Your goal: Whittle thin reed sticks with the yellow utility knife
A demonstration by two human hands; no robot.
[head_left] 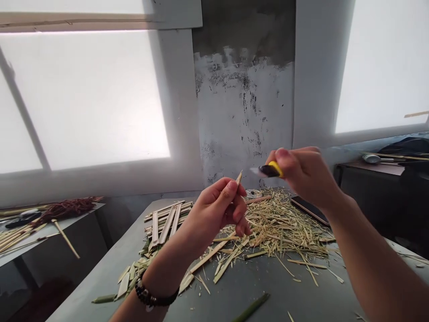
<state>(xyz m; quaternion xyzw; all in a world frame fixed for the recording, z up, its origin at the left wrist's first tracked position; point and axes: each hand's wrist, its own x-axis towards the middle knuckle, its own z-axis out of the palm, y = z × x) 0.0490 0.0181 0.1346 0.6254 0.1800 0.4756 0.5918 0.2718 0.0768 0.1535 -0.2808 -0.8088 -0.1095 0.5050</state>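
My left hand (219, 208) is closed around a thin bamboo stick (239, 177), whose pale tip pokes up past my thumb. My right hand (301, 174) is closed on a yellow and black utility knife (271, 170), its blade pointing left toward the stick's tip, a short gap away. Both hands are raised above a grey table (254, 286). A dark bead bracelet (152, 297) circles my left wrist.
A heap of bamboo shavings (281, 226) covers the table's middle, with cut bamboo strips (166, 223) stacked at its left. A phone (310, 209) lies by the far right edge. A side table (40, 232) at left holds sticks and reddish fibres. Windows and a wall stand behind.
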